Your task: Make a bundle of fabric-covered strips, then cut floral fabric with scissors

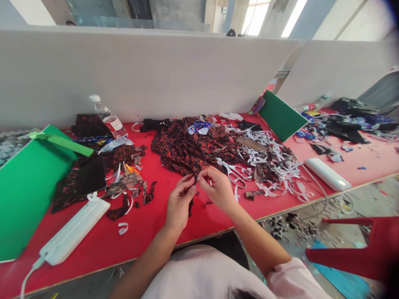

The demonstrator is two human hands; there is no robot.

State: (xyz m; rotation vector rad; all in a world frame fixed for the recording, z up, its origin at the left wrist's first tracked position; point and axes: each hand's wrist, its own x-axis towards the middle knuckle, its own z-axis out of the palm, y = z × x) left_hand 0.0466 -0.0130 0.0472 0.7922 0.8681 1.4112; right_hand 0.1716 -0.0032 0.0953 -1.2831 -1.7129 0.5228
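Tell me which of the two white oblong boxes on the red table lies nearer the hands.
The right-hand white box, beyond the scissors; the other white box sits farther off by the green board.

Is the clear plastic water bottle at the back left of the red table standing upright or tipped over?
Tipped. The clear plastic water bottle leans with its white cap up-left, its lower end resting among dark fabric scraps on the red table.

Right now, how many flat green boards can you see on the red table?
2: one large flat green board at the left edge, one smaller green board leaning by the right partition. Fabric piles might hide others.
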